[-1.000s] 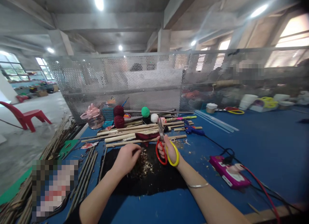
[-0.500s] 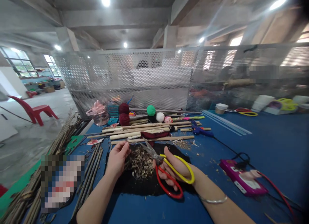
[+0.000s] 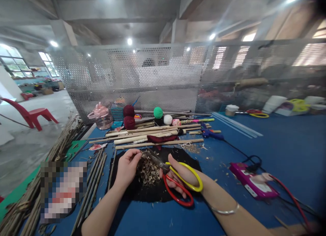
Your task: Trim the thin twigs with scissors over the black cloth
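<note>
In my right hand (image 3: 181, 173) is a pair of scissors (image 3: 165, 167) with one yellow and one red handle loop. Its blades point up and left, nearly together, close to the fingertips of my left hand (image 3: 126, 168). That left hand is closed in a pinch; whatever sits between thumb and finger is too small to make out. Below both hands lies a heap of cut brown and pale chips (image 3: 150, 175) on a black cloth (image 3: 142, 196). A thin twig (image 3: 112, 169) runs along the cloth's left edge.
Wooden sticks (image 3: 159, 144) and yarn balls (image 3: 158, 112) lie beyond the cloth. Bundled twigs (image 3: 33, 195) line the left edge. To the right are a blue glue gun (image 3: 211, 134) and a purple power strip (image 3: 251, 181) with cables. A perforated metal screen (image 3: 127, 79) stands behind.
The scissor blades have drawn closer together, near the left fingertips. My left hand has shifted slightly right, toward the blades. The whole view has moved a little.
</note>
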